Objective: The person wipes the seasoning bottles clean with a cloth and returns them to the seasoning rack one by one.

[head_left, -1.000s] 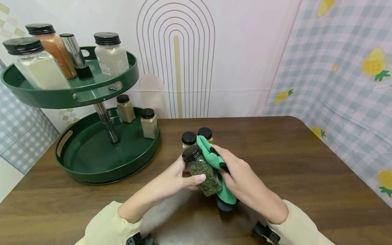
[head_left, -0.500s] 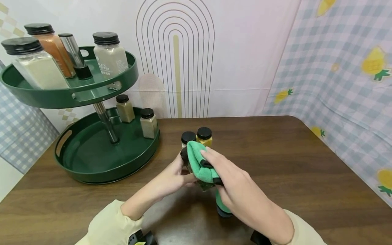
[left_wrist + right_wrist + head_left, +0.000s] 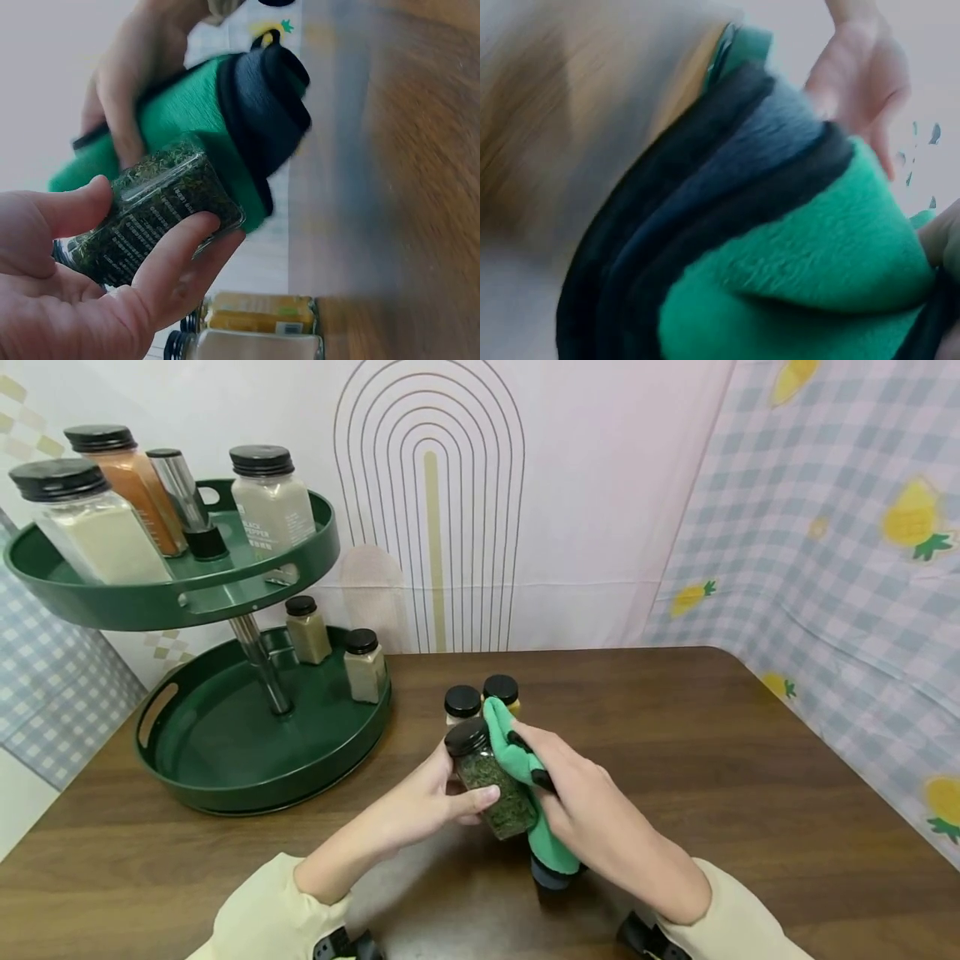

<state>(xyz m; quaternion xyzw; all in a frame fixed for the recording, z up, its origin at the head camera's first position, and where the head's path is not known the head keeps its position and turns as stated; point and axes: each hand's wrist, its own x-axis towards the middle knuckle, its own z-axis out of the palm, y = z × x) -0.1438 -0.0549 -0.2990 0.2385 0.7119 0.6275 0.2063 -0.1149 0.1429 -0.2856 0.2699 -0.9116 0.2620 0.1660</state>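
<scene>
My left hand (image 3: 435,793) grips a clear square spice jar (image 3: 498,789) filled with dried green herbs, its black lid tilted up to the left. White print runs along the jar's side in the left wrist view. My right hand (image 3: 588,802) holds a folded green cloth (image 3: 184,101) with black edging and a dark grey underside, laid against the jar's right side. Just behind them stand two more black-lidded jars, one pale (image 3: 259,345) and one yellow (image 3: 259,311). In the right wrist view the cloth hides most of the jar.
A green two-tier round tray (image 3: 247,797) stands on the left of the wooden table (image 3: 675,735). Its upper tier bears large jars, among them an orange one (image 3: 142,493), and a steel-and-black cylinder (image 3: 183,497). Two small jars, one of them pale (image 3: 365,672), sit on the lower tier.
The cloth in my right hand passes over the jar's front and lid half a second ago, then comes back to its right side. My left hand keeps hold of the jar in nearly the same place.
</scene>
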